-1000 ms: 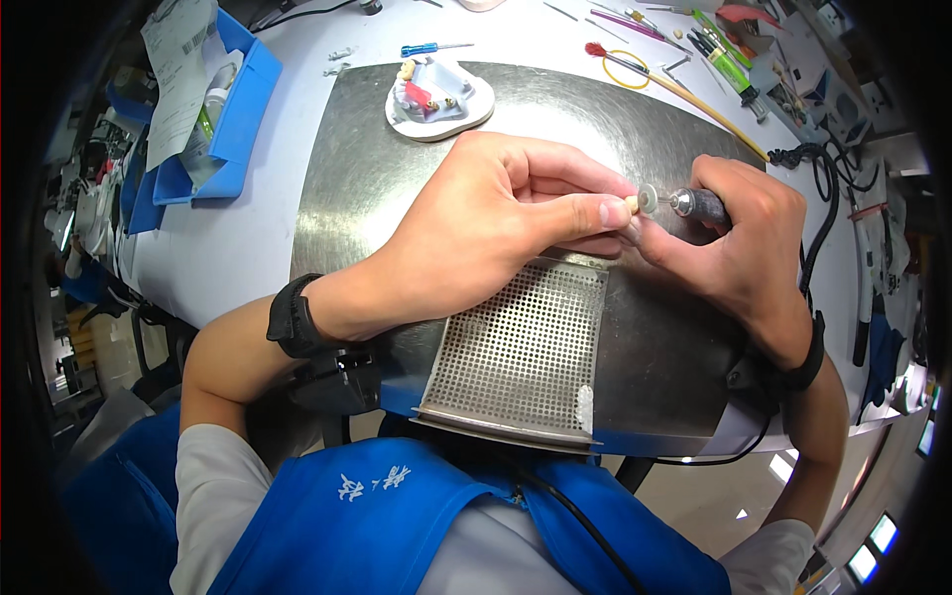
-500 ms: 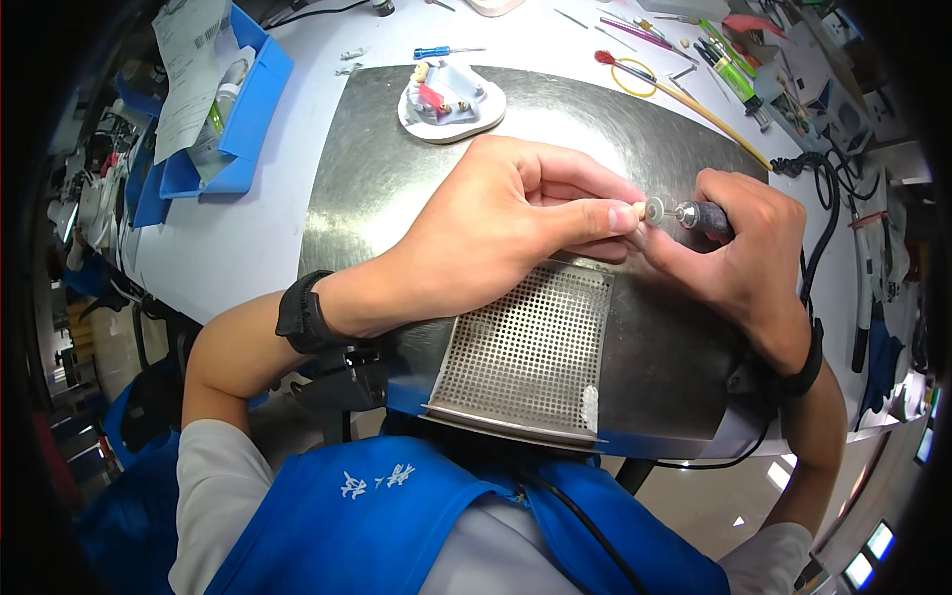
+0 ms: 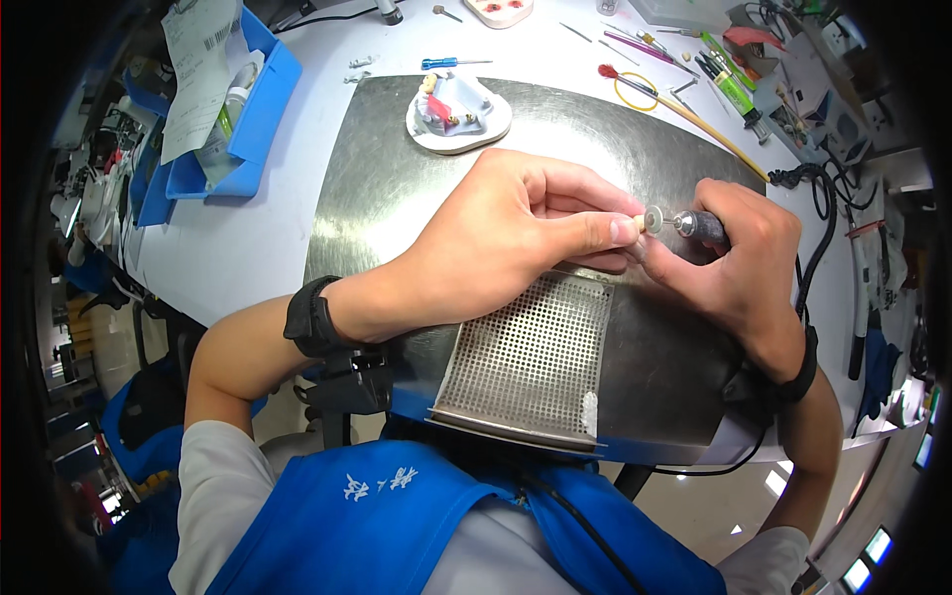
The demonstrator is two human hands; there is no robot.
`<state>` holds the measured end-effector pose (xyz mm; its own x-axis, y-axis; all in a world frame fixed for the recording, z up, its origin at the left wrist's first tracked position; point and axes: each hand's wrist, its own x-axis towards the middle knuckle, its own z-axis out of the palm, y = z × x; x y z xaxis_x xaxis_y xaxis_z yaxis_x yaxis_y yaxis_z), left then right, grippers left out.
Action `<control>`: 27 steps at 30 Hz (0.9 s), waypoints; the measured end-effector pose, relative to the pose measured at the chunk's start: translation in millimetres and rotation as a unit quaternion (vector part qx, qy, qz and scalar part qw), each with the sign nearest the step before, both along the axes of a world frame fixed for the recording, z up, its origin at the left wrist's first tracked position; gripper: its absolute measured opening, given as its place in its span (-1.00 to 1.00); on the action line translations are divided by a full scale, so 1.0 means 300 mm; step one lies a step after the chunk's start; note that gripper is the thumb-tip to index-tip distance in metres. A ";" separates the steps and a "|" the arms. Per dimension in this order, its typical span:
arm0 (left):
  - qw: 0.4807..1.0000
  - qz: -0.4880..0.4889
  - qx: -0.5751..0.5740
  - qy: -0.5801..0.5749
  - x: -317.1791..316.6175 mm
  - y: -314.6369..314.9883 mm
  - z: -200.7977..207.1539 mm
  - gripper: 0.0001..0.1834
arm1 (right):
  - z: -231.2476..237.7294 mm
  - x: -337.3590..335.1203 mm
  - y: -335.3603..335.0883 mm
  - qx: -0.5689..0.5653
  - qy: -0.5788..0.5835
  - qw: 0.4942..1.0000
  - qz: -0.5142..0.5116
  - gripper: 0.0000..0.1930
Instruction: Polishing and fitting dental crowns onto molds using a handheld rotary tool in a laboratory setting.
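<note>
Between the thumb and fingertips of my left hand [image 3: 526, 233] is pinched a small cream dental crown [image 3: 639, 224], mostly covered by the fingers. My right hand [image 3: 742, 253] is wrapped round a dark rotary handpiece [image 3: 702, 228], with its thumb reaching toward the left fingertips. A thin shank carries a round, pale grinding disc [image 3: 654, 219], which is at the crown; whether they touch is too small to tell. Beyond the left hand stands a dental model [image 3: 458, 114] on a white base, with a pink patch and a few tooth-coloured pieces.
Below my hands, a perforated metal grate [image 3: 526, 357] is set in the metal work plate [image 3: 372, 159]. A blue bin [image 3: 263, 119] with papers stands at left. A blue screwdriver [image 3: 451, 62] lies behind the model; a long brush [image 3: 694, 119] and several tools lie at far right.
The whole view has shifted slightly, so the table things sit a little lower. Both hands keep their hold, and the disc remains by the crown.
</note>
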<state>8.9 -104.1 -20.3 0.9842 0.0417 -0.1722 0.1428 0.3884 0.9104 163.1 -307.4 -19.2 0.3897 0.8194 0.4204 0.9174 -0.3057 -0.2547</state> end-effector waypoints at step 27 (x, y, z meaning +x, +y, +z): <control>0.999 -0.005 0.010 -0.033 0.012 0.003 -0.019 -0.71 | 0.008 -0.021 0.011 -0.018 0.035 0.998 -0.038 -0.43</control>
<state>12.4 -103.1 -26.0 0.9937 0.0340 -0.1064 0.0865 0.3687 0.9255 156.8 -304.0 -17.0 0.4795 0.7999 0.3609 0.8712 -0.3846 -0.3051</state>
